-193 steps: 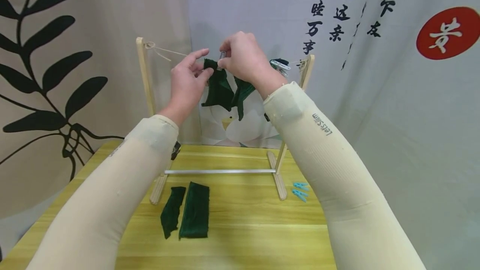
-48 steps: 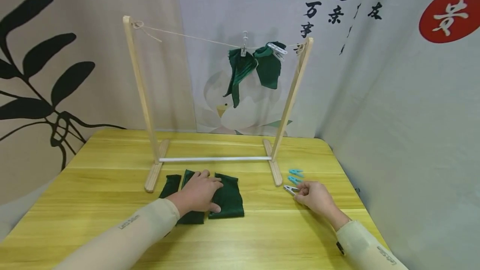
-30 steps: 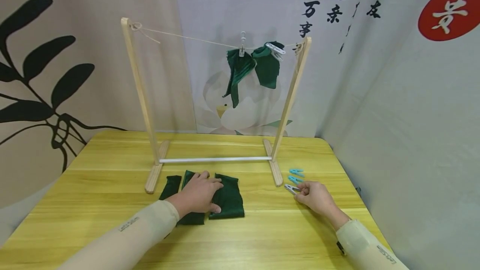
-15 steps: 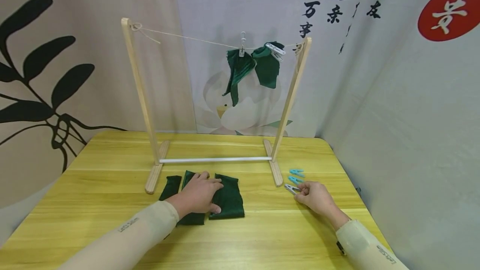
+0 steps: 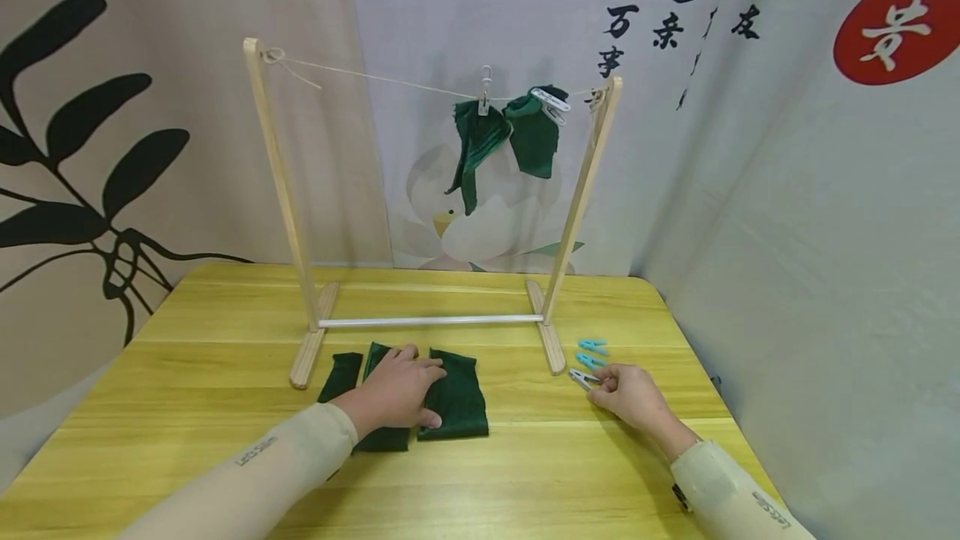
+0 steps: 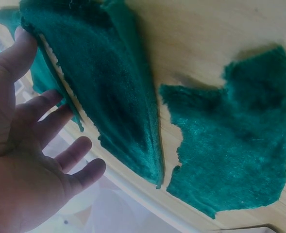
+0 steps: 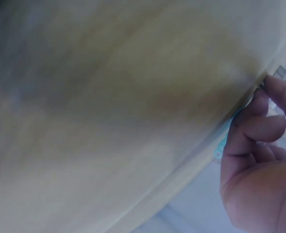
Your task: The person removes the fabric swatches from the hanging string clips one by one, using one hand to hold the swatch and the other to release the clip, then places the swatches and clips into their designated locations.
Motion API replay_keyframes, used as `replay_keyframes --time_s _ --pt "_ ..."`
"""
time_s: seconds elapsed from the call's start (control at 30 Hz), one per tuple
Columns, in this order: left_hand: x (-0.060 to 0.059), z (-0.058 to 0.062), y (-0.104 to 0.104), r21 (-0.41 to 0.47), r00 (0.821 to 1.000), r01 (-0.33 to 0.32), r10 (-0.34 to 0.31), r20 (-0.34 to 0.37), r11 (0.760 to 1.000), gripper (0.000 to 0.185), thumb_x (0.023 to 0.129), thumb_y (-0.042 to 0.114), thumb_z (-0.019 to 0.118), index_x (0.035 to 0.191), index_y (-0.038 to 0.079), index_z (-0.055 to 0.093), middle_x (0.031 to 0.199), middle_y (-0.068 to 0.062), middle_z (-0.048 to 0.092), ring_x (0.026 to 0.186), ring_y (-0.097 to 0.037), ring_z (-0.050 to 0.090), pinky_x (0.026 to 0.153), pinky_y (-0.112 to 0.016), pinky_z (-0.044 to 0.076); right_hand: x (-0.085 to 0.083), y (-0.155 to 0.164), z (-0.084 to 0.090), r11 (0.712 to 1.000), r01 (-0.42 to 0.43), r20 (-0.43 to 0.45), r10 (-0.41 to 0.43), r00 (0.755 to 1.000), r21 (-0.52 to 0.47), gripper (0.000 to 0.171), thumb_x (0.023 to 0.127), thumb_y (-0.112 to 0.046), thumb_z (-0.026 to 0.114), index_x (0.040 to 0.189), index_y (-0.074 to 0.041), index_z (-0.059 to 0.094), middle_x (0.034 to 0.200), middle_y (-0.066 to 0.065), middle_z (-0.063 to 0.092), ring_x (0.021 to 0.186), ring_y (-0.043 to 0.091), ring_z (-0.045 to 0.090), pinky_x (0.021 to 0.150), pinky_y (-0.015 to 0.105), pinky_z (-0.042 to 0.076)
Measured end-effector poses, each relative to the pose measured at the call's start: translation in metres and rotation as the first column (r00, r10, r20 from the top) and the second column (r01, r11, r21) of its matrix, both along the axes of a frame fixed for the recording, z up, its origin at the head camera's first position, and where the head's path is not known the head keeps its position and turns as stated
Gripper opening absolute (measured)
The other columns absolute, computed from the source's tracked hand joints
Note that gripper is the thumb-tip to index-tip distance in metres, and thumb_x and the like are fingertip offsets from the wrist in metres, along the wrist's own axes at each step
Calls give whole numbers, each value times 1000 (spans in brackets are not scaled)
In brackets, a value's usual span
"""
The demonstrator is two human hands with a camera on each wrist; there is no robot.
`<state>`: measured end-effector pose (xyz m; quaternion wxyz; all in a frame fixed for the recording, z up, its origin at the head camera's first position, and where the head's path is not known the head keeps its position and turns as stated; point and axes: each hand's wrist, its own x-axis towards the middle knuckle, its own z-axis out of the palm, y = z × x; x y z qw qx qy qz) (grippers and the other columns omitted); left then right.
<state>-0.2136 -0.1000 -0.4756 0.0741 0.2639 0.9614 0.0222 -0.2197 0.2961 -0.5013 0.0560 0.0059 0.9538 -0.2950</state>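
My left hand (image 5: 405, 386) lies flat with straight fingers on dark green cloths (image 5: 457, 402) spread on the yellow table (image 5: 525, 473), in front of a wooden drying rack (image 5: 273, 182). In the left wrist view the left hand (image 6: 36, 155) spreads beside a folded cloth (image 6: 109, 87), thumb at its edge; a smaller cloth (image 6: 235, 145) lies apart. My right hand (image 5: 606, 382) pinches a pale clothespin (image 5: 580, 377) on the table by the rack's right foot. The right wrist view is blurred; the right hand's fingers (image 7: 259, 131) curl near the table edge.
Two green cloths (image 5: 476, 140) hang from the rack's string (image 5: 375, 77), held by pale clothespins (image 5: 486, 94). Two teal clothespins (image 5: 592, 346) lie just beyond my right hand. A small green strip (image 5: 341, 375) lies left of my left hand. Fabric backdrops close in behind and to the right.
Both hands have come down from the string, where they were clipping a cloth, to the table. Over the last second and a half they have held still.
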Motion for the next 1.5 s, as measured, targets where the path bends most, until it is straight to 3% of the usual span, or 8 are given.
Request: replay_keyframes --time_s 1.5 --pt "-1 -4 1 1 1000 -10 10 4 1000 78 76 63 74 139 20 58 149 1 52 125 -30 46 107 -53 38 0 -1 3 1000 -9 -1 9 1000 -1 38 86 -23 77 118 -5 68 86 -2 71 71 10 60 60 25 47"
